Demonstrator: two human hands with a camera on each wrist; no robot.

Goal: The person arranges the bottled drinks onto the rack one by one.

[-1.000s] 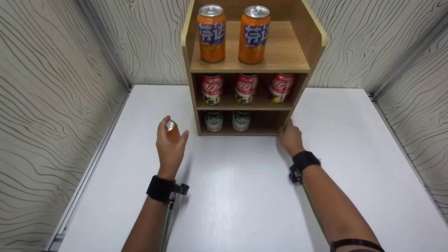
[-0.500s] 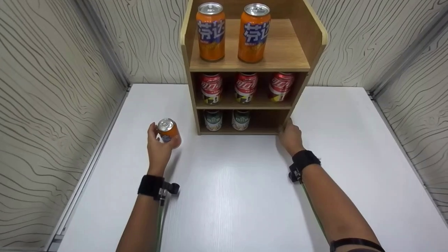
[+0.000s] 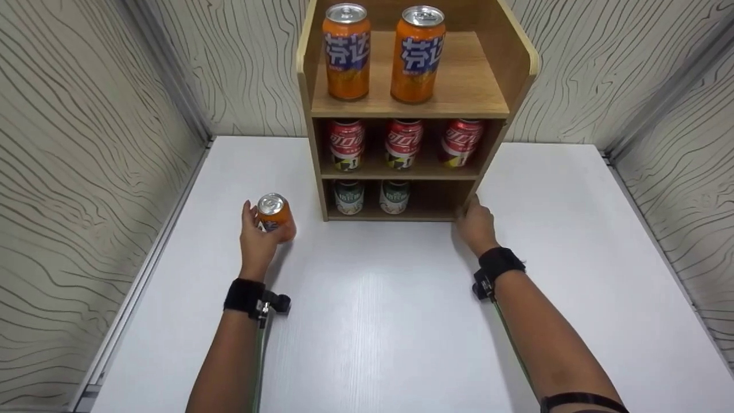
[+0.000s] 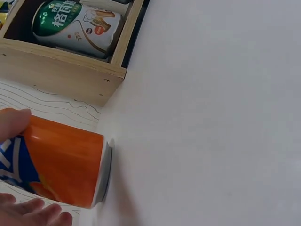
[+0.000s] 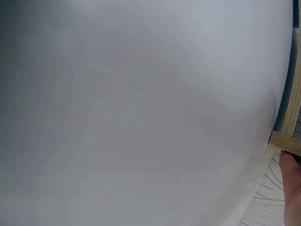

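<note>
An orange soda can [image 3: 278, 221] stands on the white table left of a small wooden shelf [image 3: 413, 109]. My left hand [image 3: 257, 241] holds this can around its side, the thumb against its front and the fingers along its left. In the left wrist view the thumb lies on the can [image 4: 70, 160], and several fingertips show beneath it. At the shelf's lower right corner, my right hand [image 3: 477, 226] grips the side panel; most of its fingers are hidden. The right wrist view shows the thumb [image 5: 289, 167] against the wooden edge [image 5: 287, 141].
Two orange cans [image 3: 347, 57] stand on the top shelf. Three red cola cans [image 3: 403, 146] fill the middle level. Two green-and-white cans [image 3: 350, 198] stand at the bottom left and middle. Patterned panels [image 3: 86, 172] enclose the table [image 3: 367, 315].
My left hand has moved left and down from over the can to around its side, uncovering its lid. My right hand has stayed on the shelf.
</note>
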